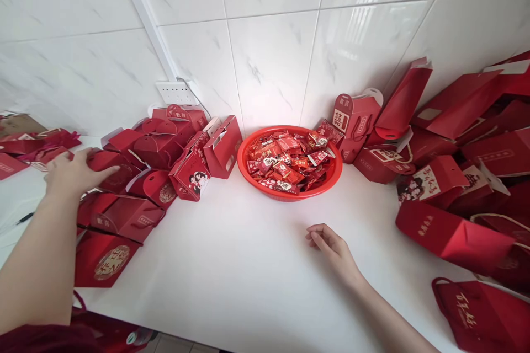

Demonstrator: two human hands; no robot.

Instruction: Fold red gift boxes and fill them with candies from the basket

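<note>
My left hand [74, 174] reaches out to the left and rests on a red gift box [114, 168] in a pile of closed red boxes; its fingers lie over the box top, gripping it. My right hand [331, 248] rests on the white table [248, 265] in front of a round red basket [327, 176] filled with red-wrapped candies [290, 162]. The right hand's fingers are loosely curled and nothing shows in them.
Red gift bags [451, 234] and boxes lie heaped at the right, leaning on the tiled wall. More red boxes [223, 146] stand left of the basket. A wall socket [176, 92] with a cord sits behind them. A pen [25, 218] lies at far left.
</note>
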